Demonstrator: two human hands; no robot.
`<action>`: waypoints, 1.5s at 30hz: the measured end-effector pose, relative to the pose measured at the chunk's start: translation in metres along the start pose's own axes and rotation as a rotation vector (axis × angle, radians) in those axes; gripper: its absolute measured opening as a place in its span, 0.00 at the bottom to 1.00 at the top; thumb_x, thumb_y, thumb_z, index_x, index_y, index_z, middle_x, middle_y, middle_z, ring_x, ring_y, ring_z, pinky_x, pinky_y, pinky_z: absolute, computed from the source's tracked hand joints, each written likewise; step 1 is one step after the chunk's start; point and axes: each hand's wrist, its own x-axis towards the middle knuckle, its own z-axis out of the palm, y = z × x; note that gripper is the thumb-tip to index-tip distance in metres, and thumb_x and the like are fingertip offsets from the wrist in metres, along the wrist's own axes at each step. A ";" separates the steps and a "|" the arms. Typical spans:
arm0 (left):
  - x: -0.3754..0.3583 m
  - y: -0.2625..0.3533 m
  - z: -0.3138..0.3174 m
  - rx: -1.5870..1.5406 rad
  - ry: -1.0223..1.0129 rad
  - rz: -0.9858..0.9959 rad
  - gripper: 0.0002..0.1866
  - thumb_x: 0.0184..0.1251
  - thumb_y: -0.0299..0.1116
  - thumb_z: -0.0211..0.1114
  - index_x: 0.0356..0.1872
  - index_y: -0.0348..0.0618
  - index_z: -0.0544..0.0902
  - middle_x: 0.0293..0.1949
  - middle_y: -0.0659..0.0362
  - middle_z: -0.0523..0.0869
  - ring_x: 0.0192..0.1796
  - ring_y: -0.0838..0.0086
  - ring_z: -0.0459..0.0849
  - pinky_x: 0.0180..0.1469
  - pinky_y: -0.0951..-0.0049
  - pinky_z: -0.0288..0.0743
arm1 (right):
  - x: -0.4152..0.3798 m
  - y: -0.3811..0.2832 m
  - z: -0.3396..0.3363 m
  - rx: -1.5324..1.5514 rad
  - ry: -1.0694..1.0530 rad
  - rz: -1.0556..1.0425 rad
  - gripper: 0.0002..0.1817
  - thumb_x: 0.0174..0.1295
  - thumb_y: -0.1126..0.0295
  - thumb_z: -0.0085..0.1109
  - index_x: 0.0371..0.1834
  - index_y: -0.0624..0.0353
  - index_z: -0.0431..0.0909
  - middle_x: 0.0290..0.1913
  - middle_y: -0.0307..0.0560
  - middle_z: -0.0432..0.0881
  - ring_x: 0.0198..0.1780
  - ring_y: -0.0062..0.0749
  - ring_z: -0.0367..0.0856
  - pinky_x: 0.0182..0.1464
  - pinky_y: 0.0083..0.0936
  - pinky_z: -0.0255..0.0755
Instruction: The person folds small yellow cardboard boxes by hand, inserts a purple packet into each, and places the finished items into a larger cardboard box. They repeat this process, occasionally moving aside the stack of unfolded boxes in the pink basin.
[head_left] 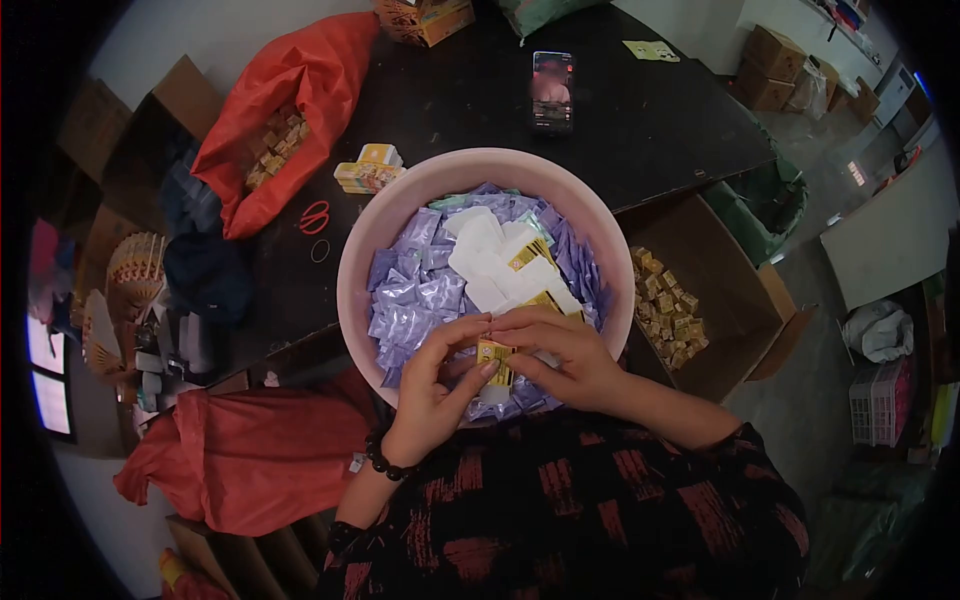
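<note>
Both hands meet over the near side of a large pink tub (360, 235). Between their fingers is a small yellow carton (497, 358) with dark print and a pale end hanging down. My left hand (440, 380) pinches it between thumb and fingers, with a dark bead bracelet at the wrist. My right hand (568, 357) grips the carton's other side, fingertips touching those of the left. Purple sachets (412, 305) fill the tub. On top of them lies a loose stack of flat white and yellow carton blanks (492, 262).
The dark table (650, 130) bears a phone (553, 92), red scissors (315, 217), small cartons (370, 170) and a red bag (300, 80) of yellow boxes. Right of the tub, a cardboard box (735, 310) holds several yellow cartons (668, 305). Red fabric (250, 460) lies at lower left.
</note>
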 end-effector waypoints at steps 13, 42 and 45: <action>0.001 -0.005 -0.004 -0.087 0.155 0.001 0.18 0.66 0.19 0.62 0.55 0.40 0.71 0.62 0.50 0.73 0.60 0.70 0.76 0.56 0.74 0.78 | -0.009 0.017 -0.057 -1.260 0.179 0.092 0.10 0.56 0.64 0.64 0.40 0.53 0.81 0.38 0.39 0.78 0.46 0.40 0.72 0.52 0.41 0.59; 0.000 -0.003 0.008 -0.338 0.084 -0.041 0.20 0.67 0.16 0.59 0.57 0.38 0.66 0.64 0.49 0.70 0.65 0.69 0.73 0.65 0.71 0.71 | -0.006 -0.026 -0.016 -0.748 0.100 -0.245 0.14 0.56 0.83 0.60 0.46 0.61 0.79 0.38 0.51 0.80 0.35 0.42 0.82 0.35 0.24 0.77; -0.001 -0.004 0.006 -0.325 0.110 -0.027 0.21 0.66 0.14 0.59 0.57 0.38 0.66 0.65 0.48 0.69 0.65 0.68 0.73 0.66 0.70 0.71 | -0.004 -0.026 -0.009 -0.613 0.127 -0.112 0.11 0.56 0.82 0.62 0.42 0.62 0.80 0.37 0.50 0.80 0.36 0.41 0.82 0.38 0.27 0.77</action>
